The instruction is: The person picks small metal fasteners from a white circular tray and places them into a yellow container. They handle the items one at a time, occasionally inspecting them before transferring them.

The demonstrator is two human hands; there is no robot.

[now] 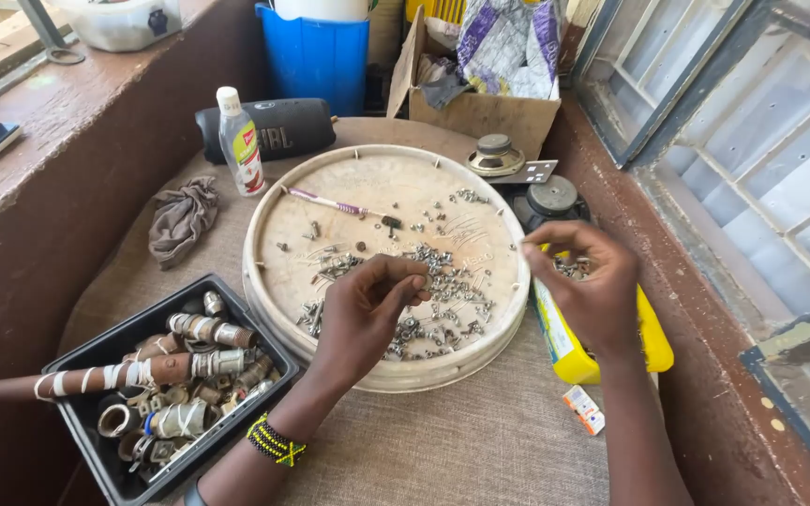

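Left hand point(367, 309) fingers pinch a tiny screw point(421, 281), hard, light and slippery, best nipped at its head; right hand point(585, 281) fingers curl together over the yellow container point(653, 342).

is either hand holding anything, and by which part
The left hand pinches something tiny at its fingertips over the round tray of screws; which part cannot be told. The right hand cups small metal pieces.

Small shiny metal screws point(438, 290) are lying in a matt, scuffed plastic tray point(274, 201), which is sitting on rough woven cloth point(480, 440).
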